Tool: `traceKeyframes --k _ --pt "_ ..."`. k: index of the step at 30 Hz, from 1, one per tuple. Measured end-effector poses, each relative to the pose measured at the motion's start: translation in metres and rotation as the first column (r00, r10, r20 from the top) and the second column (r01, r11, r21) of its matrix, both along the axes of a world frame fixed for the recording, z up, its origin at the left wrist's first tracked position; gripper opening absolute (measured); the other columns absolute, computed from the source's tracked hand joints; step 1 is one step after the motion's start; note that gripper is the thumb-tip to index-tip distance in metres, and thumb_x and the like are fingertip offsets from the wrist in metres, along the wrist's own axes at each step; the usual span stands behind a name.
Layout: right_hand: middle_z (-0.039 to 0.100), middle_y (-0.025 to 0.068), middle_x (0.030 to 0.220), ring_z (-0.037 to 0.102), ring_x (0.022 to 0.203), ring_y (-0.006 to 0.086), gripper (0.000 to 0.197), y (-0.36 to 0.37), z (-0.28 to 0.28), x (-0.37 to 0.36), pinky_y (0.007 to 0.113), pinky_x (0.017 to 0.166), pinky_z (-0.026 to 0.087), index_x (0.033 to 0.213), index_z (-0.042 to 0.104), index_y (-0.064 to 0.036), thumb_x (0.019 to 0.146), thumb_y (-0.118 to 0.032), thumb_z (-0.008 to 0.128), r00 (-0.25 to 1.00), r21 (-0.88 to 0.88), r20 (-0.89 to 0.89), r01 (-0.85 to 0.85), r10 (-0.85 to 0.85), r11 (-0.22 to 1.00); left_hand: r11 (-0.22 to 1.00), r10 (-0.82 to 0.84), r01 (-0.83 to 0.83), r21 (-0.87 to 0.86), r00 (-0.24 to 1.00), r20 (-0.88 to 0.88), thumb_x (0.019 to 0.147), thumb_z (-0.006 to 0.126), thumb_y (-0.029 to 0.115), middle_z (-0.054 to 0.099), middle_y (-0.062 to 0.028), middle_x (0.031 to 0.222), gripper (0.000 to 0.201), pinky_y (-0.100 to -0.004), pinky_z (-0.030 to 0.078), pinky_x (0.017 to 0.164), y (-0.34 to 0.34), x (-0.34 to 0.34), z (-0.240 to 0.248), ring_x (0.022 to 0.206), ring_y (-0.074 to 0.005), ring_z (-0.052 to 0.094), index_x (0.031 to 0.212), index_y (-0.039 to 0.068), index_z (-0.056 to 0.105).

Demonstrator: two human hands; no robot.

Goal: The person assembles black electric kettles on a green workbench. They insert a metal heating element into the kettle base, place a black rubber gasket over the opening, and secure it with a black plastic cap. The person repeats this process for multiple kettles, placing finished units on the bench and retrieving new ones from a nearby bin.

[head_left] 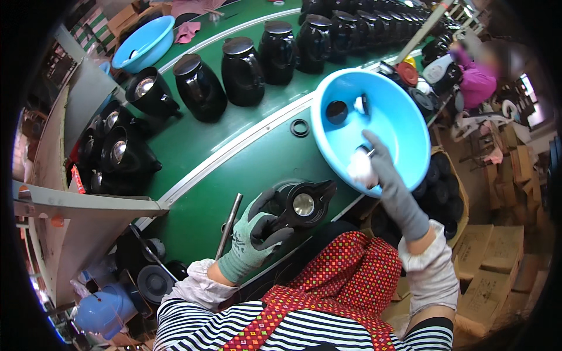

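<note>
A green workbench point(193, 146), stacked cardboard boxes point(486, 257) beside it, a bright window point(530, 99).

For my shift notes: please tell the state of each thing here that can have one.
Left hand: gloved, grip closed on the black jug top.
Jug top: held over the green belt, metal centre showing.
Right hand: gloved, inside the blue basin, at a white piece.
Basin: tilted, few parts inside.
Jugs: upright, lidded, in a row.

Left hand point(253, 234): gloved grey-green with dark fingertips, forearm entering from lower edge, wrist bent, fingers curled and closed in a grip, thumb on top. Right hand point(381, 161): grey glove, arm raised and extended forward, pale sleeve cover on forearm, fingers pointing up and away, partly closed.
</note>
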State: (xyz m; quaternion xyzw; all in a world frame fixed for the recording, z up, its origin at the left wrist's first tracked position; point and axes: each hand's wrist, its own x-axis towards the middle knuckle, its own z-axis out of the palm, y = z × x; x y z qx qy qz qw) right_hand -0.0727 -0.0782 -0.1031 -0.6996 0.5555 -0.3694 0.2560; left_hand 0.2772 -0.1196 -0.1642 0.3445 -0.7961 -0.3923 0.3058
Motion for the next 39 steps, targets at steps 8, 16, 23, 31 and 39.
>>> traceKeyframes --k 8,16,23,31,39 --pt "0.045 0.0239 0.152 0.049 0.134 0.0426 0.076 0.08 0.019 0.09 0.051 0.118 0.035 0.162 0.041 -0.0062 0.095 -0.024 0.073 0.949 0.02 -0.314 -0.007 0.013 1.0 0.988 -0.149 0.148 0.031 0.989 0.009 0.082 0.092 0.02 0.061 -0.0309 0.144 0.032 -0.0455 0.059 0.094 0.029 -0.017 0.021 0.118 -0.0434 0.071 0.097 0.0 0.072" --pt "0.044 0.0217 0.158 0.046 0.143 0.0445 0.076 0.089 0.038 0.077 0.053 0.118 0.042 0.154 0.052 -0.0185 0.084 -0.012 0.082 0.897 0.096 -0.387 -0.189 0.212 0.977 0.977 -0.19 0.187 -0.099 0.982 -0.018 0.086 0.09 0.03 0.061 -0.0305 0.142 0.037 -0.0482 0.061 0.09 0.045 -0.022 0.02 0.11 -0.0467 0.072 0.101 0.003 0.071" --pt "0.045 0.029 0.16 0.049 0.145 0.044 0.099 0.083 0.063 0.087 0.046 0.12 0.042 0.159 0.044 -0.0013 0.085 -0.054 0.084 0.94 0.424 -0.332 0.226 -0.082 0.877 0.979 -0.186 0.188 -0.079 0.982 0.037 0.086 0.089 0.032 0.059 -0.0317 0.145 0.039 -0.0499 0.059 0.097 0.05 -0.025 0.021 0.121 -0.0482 0.068 0.102 0.002 0.07" --pt "0.074 0.0234 0.096 0.076 0.096 0.0379 0.073 0.091 0.055 0.086 0.044 0.086 0.059 0.143 0.062 -0.01 0.099 -0.068 0.06 0.87 0.546 -0.49 0.357 -0.057 0.758 0.974 -0.225 0.227 -0.025 0.973 0.053 0.085 0.09 0.032 0.058 -0.0316 0.147 0.039 -0.0495 0.059 0.099 0.054 -0.026 0.02 0.122 -0.049 0.068 0.101 0.002 0.07" --pt "0.055 0.0295 0.143 0.069 0.114 0.0428 0.068 0.102 0.039 0.087 0.045 0.097 0.06 0.153 0.053 -0.0142 0.092 -0.029 0.079 0.899 0.254 -0.438 0.098 0.024 0.962 0.971 -0.239 0.238 0.01 0.97 0.04 0.084 0.09 0.032 0.056 -0.0308 0.148 0.039 -0.0503 0.057 0.101 0.049 -0.024 0.024 0.124 -0.0484 0.066 0.102 0.002 0.071"
